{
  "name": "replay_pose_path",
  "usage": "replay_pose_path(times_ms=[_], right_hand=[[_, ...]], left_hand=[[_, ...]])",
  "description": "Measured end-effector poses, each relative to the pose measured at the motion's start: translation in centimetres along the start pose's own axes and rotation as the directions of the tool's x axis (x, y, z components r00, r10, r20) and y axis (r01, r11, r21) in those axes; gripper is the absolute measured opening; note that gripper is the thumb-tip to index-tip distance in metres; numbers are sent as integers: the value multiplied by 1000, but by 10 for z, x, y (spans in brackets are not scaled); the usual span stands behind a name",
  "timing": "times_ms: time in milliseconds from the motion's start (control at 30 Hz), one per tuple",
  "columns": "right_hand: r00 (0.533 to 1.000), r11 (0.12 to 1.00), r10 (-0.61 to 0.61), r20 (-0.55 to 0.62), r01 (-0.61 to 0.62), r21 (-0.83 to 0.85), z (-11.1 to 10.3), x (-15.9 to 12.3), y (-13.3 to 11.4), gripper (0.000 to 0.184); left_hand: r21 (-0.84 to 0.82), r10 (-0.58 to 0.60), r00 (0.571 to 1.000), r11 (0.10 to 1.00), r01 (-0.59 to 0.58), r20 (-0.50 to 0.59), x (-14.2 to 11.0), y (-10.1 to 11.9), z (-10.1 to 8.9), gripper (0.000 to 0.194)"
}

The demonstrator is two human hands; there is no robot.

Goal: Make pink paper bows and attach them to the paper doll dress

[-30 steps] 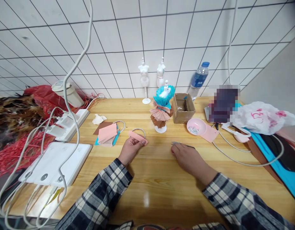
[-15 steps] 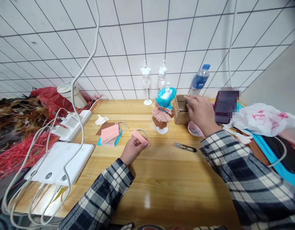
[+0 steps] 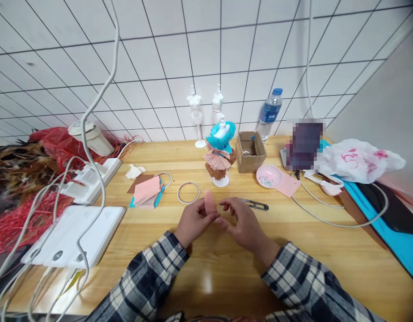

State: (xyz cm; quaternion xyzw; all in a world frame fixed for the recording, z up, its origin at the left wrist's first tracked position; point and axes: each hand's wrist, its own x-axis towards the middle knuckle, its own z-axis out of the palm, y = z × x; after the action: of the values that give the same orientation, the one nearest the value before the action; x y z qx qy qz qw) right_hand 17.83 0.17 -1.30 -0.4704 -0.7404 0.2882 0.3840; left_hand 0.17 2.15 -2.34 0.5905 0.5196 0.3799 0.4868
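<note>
My left hand pinches a small folded strip of pink crepe paper, which stands up between thumb and fingers. Just to its right is my right hand, its fingers bent and the thumb apart from the index finger, with nothing visible between them. Behind my left hand a thin ring lies flat on the wooden table. Thread snips lie partly hidden behind my right hand. Farther back stands a small white dress form dressed in turquoise, pink and brown pleated paper.
Folded paper pieces lie at left, near white power banks with cables. A cardboard box, a pink dish of small beads and a water bottle stand right of the dress form. Two bare forms stand behind.
My right hand has come back from the cardboard box to beside my left hand. The pink strip has moved off the ring and now points upward. The view has shifted slightly.
</note>
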Motion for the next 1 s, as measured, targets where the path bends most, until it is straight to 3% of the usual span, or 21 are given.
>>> replay_pose_path(times_ms=[100, 233, 400, 600, 700, 767, 867, 933, 1000], right_hand=[[997, 996, 82, 10, -82, 41, 3, 3, 0, 36], [964, 952, 248, 94, -261, 162, 2, 4, 8, 19], [926, 832, 322, 195, -375, 408, -6, 6, 24, 13], [915, 715, 359, 185, -397, 575, -9, 9, 30, 26], [908, 647, 315, 274, -417, 638, -9, 8, 26, 33], [916, 680, 297, 268, -400, 615, -7, 7, 22, 39], [915, 808, 385, 120, -397, 436, -5, 6, 21, 43], [904, 808, 415, 103, -418, 415, -7, 7, 24, 32], [899, 742, 411, 154, -427, 517, -12, 9, 28, 24]], left_hand=[[170, 82, 996, 982, -84, 23, -8, 6, 13, 13], [295, 112, 990, 946, -131, 80, -13, 7, 19, 12], [150, 57, 991, 986, -75, 121, -8, -3, 13, 23], [50, 118, 993, 992, -117, -10, 0, -8, 5, 30], [59, 162, 986, 985, -159, -38, 2, -7, 3, 29], [63, 153, 988, 987, -151, -33, 1, -6, 3, 29], [78, 134, 991, 988, -133, 3, 0, -7, 2, 30], [93, 131, 991, 987, -131, 11, 0, -8, 1, 31], [80, 121, 993, 990, -120, -11, 0, -9, -2, 31]])
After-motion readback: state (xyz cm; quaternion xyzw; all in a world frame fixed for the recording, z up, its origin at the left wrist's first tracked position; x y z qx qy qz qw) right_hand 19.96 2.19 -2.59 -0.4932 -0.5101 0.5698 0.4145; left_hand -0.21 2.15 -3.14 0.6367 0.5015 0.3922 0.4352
